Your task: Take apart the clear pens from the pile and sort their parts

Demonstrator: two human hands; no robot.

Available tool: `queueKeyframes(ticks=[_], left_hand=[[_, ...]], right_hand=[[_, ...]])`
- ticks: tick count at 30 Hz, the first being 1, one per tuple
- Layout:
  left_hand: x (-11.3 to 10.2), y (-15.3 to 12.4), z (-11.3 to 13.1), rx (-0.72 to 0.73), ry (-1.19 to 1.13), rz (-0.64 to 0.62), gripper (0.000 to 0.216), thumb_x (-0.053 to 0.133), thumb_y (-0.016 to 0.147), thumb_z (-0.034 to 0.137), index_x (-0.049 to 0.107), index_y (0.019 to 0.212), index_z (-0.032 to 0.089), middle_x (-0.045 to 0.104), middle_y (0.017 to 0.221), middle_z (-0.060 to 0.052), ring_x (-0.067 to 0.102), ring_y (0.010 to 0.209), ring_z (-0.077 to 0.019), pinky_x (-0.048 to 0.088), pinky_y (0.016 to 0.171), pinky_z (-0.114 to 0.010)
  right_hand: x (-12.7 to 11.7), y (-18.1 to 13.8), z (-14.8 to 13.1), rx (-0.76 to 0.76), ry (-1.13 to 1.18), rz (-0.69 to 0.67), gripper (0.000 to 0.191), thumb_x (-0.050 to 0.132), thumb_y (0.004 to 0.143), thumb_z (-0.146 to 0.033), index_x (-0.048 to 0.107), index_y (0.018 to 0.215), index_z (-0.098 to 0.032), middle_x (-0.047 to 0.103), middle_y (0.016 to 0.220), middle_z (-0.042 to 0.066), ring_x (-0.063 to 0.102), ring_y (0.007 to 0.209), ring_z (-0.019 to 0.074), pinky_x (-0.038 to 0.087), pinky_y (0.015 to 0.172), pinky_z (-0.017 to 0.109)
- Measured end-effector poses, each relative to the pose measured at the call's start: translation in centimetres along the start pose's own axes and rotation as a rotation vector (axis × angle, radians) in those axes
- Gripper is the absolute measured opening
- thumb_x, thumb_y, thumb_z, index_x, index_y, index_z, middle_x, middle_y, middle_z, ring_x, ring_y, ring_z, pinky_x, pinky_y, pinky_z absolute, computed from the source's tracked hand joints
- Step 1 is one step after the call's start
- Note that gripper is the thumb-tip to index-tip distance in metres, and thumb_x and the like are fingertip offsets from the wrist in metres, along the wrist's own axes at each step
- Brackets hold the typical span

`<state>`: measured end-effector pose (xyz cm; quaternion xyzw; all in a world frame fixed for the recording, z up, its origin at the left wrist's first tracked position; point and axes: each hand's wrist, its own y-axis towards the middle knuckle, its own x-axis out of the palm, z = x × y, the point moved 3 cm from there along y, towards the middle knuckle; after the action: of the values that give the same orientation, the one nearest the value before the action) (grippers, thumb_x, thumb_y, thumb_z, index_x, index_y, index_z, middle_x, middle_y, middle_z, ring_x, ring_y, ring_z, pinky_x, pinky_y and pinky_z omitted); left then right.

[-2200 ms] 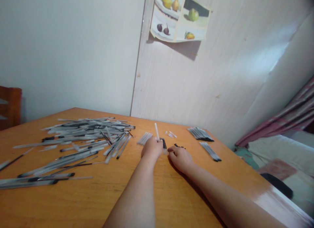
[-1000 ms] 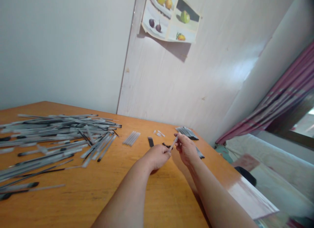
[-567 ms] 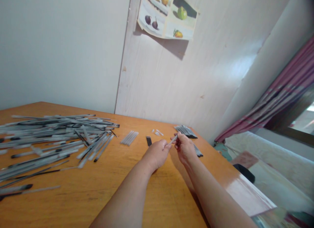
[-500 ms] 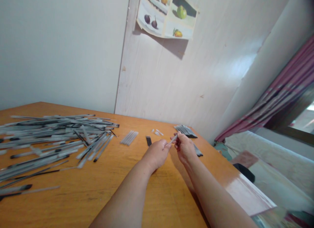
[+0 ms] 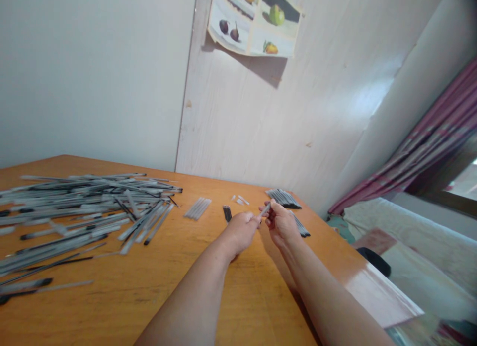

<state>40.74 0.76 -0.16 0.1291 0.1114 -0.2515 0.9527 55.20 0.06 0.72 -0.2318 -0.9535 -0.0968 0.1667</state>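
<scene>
My left hand [image 5: 242, 231] and my right hand [image 5: 280, 222] meet over the table, both closed on one slim, pale translucent pen barrel [image 5: 265, 210]. The left fingers wrap its near end, while the right thumb and fingers pinch the far end. Beyond my left hand lie several short black sticks [image 5: 227, 213] side by side. Small whitish pieces [image 5: 240, 200] rest behind the hands. Near my right hand is a neat row of pens with black ends [image 5: 283, 198]; a second bundle [image 5: 301, 226] is partly hidden behind that hand.
A large loose heap of grey and black pens or pen parts [image 5: 89, 202] covers the table's left side. Several clear tubes [image 5: 197, 208] lie in a row near the middle. The wooden table [image 5: 179, 296] backs onto a wall with a fruit picture [image 5: 253, 26].
The view has shifted very slightly. My left hand has edged along the pen barrel toward my right hand, leaving less of it showing between them. Both hands keep their grip.
</scene>
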Motion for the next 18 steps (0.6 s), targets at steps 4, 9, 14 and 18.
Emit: queueKeyframes(ticks=[4, 9, 14, 18], left_hand=[[-0.5, -0.6, 0.2, -0.092, -0.123, -0.017, 0.035, 0.041, 0.089, 0.045, 0.061, 0.078, 0.017, 0.045, 0.056, 0.003, 0.041, 0.053, -0.0127, 0.027, 0.051, -0.025], [-1.1, -0.8, -0.1, -0.144, -0.249, -0.022, 0.036, 0.04, 0.089, 0.048, 0.06, 0.084, 0.017, 0.039, 0.051, 0.006, 0.028, 0.043, -0.0092, 0.023, 0.047, -0.024], [-2.6, 0.0, -1.3, -0.161, -0.273, 0.221, 0.036, 0.042, 0.088, 0.049, 0.06, 0.085, 0.018, 0.043, 0.052, 0.004, 0.034, 0.043, -0.01, 0.026, 0.048, -0.024], [-4.4, 0.3, -2.3, -0.187, -0.221, 0.458, 0.033, 0.042, 0.087, 0.046, 0.06, 0.079, 0.019, 0.045, 0.052, 0.003, 0.04, 0.045, -0.0123, 0.029, 0.049, -0.025]], right_hand=[[-2.5, 1.6, -0.9, 0.034, 0.094, 0.133, 0.012, 0.058, 0.088, -0.027, 0.06, 0.081, -0.018, 0.07, 0.068, 0.001, 0.06, 0.054, 0.0086, 0.03, 0.036, 0.015], [-5.3, 2.9, -1.4, -0.016, 0.047, 0.149, 0.015, 0.057, 0.089, -0.034, 0.059, 0.083, -0.021, 0.069, 0.07, 0.0, 0.062, 0.056, 0.0104, 0.032, 0.036, 0.017], [-4.8, 2.9, -0.6, -0.063, -0.067, 0.145, 0.019, 0.065, 0.081, -0.038, 0.062, 0.085, -0.019, 0.064, 0.064, -0.001, 0.055, 0.05, 0.0094, 0.031, 0.035, 0.017], [-3.8, 2.8, -0.2, -0.091, -0.227, 0.122, 0.021, 0.066, 0.076, -0.037, 0.062, 0.084, -0.018, 0.063, 0.064, -0.001, 0.053, 0.051, 0.0094, 0.034, 0.04, 0.018]])
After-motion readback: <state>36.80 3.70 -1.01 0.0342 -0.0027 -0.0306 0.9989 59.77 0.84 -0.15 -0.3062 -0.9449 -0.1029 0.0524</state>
